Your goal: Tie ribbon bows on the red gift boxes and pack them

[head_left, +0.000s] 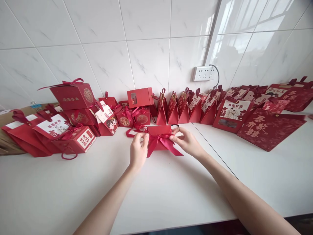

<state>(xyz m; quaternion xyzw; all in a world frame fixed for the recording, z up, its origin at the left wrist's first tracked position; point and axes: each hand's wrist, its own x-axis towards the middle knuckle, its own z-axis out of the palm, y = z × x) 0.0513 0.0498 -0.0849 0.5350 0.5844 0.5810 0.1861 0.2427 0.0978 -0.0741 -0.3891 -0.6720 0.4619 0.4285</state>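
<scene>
A small red gift box (160, 130) stands on the white table in front of me. Across its front runs a dark pink ribbon (168, 146) tied in a bow, with two tails hanging down and outward. My left hand (139, 148) is at the bow's left side, thumb and fingers pinched together on the ribbon. My right hand (187, 141) is at the bow's right side, its thumb and forefinger closed on the ribbon there. The fingertips partly cover the bow's loops.
Stacked red boxes (73, 96) and gift bags (23, 137) stand at the left. A row of triangular red boxes (172, 109) lines the tiled wall. More red bags (266, 130) stand at the right. A socket strip (203, 73) is on the wall.
</scene>
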